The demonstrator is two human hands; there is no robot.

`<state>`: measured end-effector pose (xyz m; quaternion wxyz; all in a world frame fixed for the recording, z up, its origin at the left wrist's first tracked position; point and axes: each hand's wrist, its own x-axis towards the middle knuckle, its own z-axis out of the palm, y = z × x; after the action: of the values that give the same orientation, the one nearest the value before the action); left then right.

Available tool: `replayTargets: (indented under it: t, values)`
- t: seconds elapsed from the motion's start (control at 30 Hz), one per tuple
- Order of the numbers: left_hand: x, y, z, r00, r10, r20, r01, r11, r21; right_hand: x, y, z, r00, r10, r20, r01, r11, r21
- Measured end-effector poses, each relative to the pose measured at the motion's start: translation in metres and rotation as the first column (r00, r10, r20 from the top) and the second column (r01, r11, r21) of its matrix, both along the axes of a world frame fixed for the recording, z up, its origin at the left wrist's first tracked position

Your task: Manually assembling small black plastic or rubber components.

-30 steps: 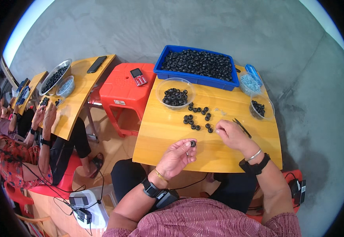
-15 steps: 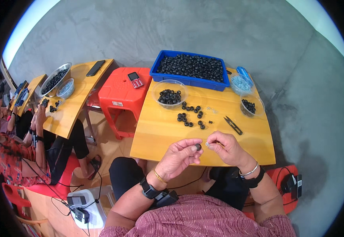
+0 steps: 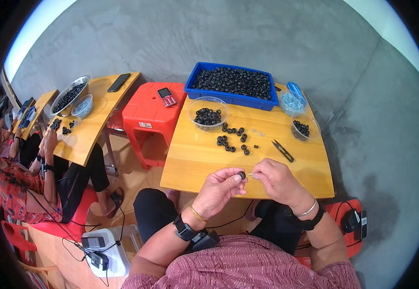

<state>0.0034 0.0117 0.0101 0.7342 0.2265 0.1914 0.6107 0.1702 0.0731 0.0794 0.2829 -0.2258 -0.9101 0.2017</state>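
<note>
My left hand (image 3: 217, 191) is closed in a pinch on a black round bead (image 3: 241, 175) above the near edge of the table. My right hand (image 3: 278, 181), just to its right, pinches a tiny pale piece (image 3: 251, 175) that faces the bead; a small gap seems to lie between them. What the pale piece is, I cannot make out. Beyond my hands, loose black beads (image 3: 226, 143) are scattered on the wooden table (image 3: 195, 164). A few tiny clear bits (image 3: 257, 132) and black thread snips (image 3: 283, 151) lie to their right.
A blue tray (image 3: 229, 99) heaped with black beads stands at the back. Clear bowls hold more beads (image 3: 208, 117) (image 3: 302, 128), and a tub holds pale blue pieces (image 3: 292, 102). On the left are a red stool (image 3: 147, 107) with a phone (image 3: 167, 97) and a seated co-worker (image 3: 31, 192).
My right hand has turned, its fingers curling further over the tiny pale piece. My left hand keeps hold of the bead in nearly the same place. The view has shifted slightly.
</note>
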Motion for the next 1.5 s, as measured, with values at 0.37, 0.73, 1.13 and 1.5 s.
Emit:
replayTargets:
  t: [0.37, 0.73, 1.13, 1.5]
  values:
    - [0.007, 0.001, -0.004, 0.921, 0.129, -0.367, -0.115, 0.992, 0.06, -0.003, 0.002, -0.001, 0.974, 0.013, 0.228, -0.073, 0.963, 0.258]
    - [-0.002, -0.001, -0.011, 0.949, -0.106, -0.296, 0.096, 0.994, -0.05, 0.005, 0.006, -0.024, 0.985, 0.154, 0.08, -0.137, 0.974, -0.18]
    - [-0.015, 0.011, -0.03, 0.976, -0.072, -0.205, 0.058, 0.996, -0.073, -0.005, 0.057, -0.055, 0.999, -0.014, 0.038, 0.033, 0.82, -0.571]
    - [-0.024, 0.012, -0.023, 1.0, -0.002, -0.011, 0.001, 1.0, -0.01, -0.013, 0.132, -0.078, 0.774, -0.329, 0.541, 0.428, 0.901, -0.064]
